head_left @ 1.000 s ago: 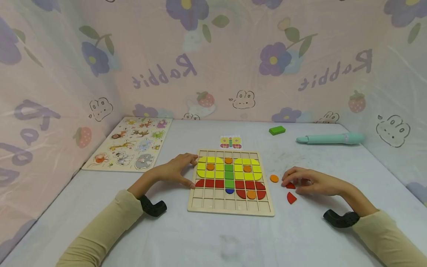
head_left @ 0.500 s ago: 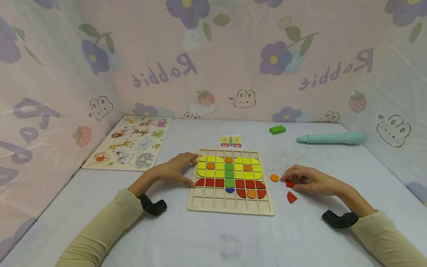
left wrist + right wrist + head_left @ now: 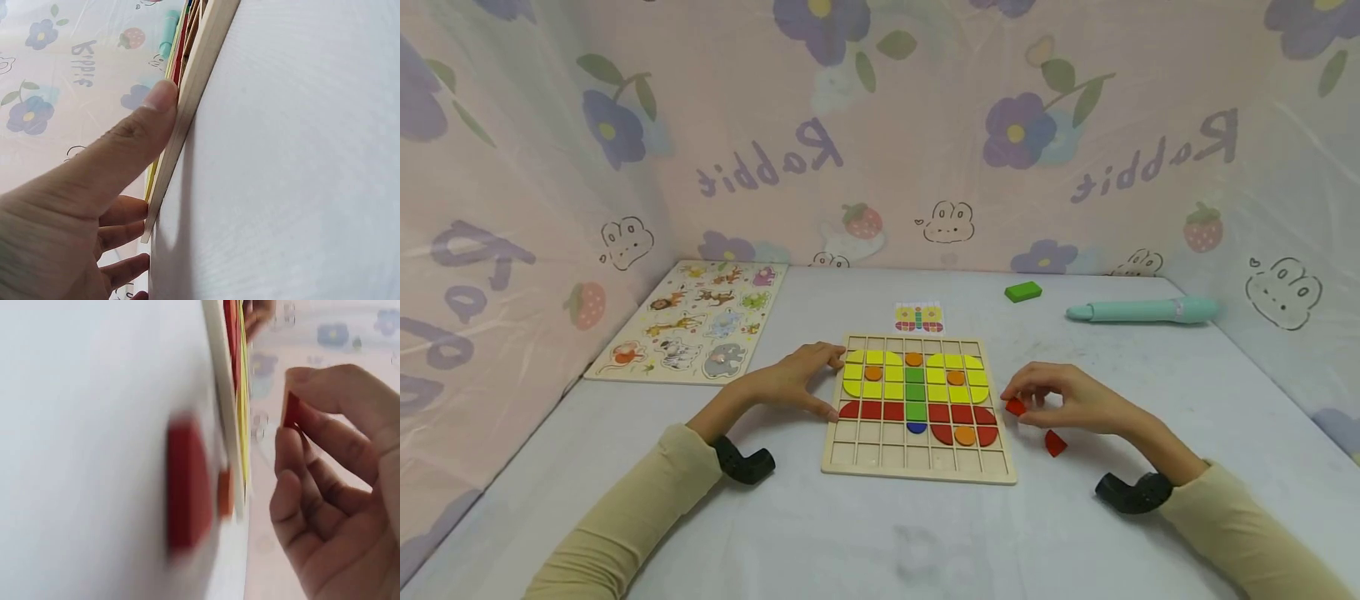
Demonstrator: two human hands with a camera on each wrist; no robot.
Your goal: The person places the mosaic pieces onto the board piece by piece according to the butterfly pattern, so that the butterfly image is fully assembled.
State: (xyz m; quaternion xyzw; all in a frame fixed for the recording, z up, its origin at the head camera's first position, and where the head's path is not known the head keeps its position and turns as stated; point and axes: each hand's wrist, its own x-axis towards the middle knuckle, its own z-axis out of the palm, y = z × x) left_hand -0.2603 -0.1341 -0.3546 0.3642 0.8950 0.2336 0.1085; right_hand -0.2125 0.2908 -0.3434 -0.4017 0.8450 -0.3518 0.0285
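A wooden grid board (image 3: 872,454) lies flat on the table, with yellow, red, green, orange and blue flat pieces in several of its squares. My left hand (image 3: 792,382) rests against its left edge, thumb (image 3: 134,128) and fingertips touching the wooden side. Just right of the board, my right hand (image 3: 1071,398) pinches a red piece (image 3: 1015,407) between thumb and fingers, raised off the table as the right wrist view shows. Below that hand lies a red quarter-circle piece (image 3: 1056,443). An orange disc (image 3: 225,494) sits by the board, hidden behind the right hand in the head view.
A small pattern card (image 3: 919,317) lies behind the board. At the back left is an animal puzzle board (image 3: 700,321). Green pieces (image 3: 1023,292) and a mint-coloured pen-like tool (image 3: 1138,311) lie at the back right. Patterned cloth walls (image 3: 895,167) surround the table.
My right hand has picked up one red piece and moved left with it toward the board, now covering the orange disc in the head view. The left hand stays at the board's edge.
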